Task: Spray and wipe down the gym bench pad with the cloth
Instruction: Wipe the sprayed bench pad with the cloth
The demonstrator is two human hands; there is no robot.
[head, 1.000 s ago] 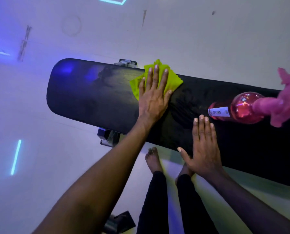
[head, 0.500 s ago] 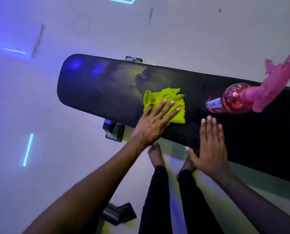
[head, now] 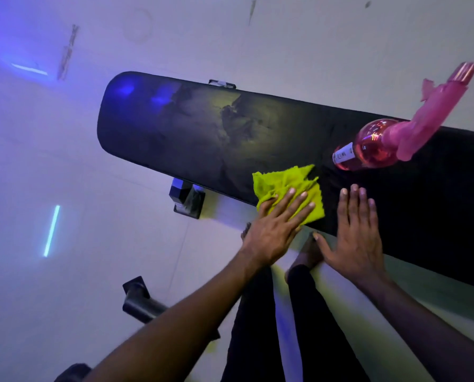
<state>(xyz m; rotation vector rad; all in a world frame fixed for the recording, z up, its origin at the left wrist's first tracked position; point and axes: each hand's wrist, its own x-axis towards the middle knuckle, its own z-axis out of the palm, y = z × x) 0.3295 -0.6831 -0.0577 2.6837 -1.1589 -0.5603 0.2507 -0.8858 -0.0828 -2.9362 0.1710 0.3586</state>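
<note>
A long black gym bench pad runs from upper left to right, with wet streaks near its middle. A yellow-green cloth lies at the pad's near edge. My left hand presses flat on the cloth, fingers spread over it. Just right of the cloth, my right hand rests flat on the pad's near edge and holds nothing. A pink spray bottle stands on the pad beyond my right hand, its pink trigger head pointing up and right.
The bench's black metal foot shows under the pad's near side, and another black frame tube lies on the pale floor by my left arm. My bare feet and dark trousers stand against the bench. Lit strips mark the floor at left.
My left hand has dragged the cloth from the pad's far edge across to its near edge, toward me. My right hand has stayed flat on the pad; the bottle has stayed put.
</note>
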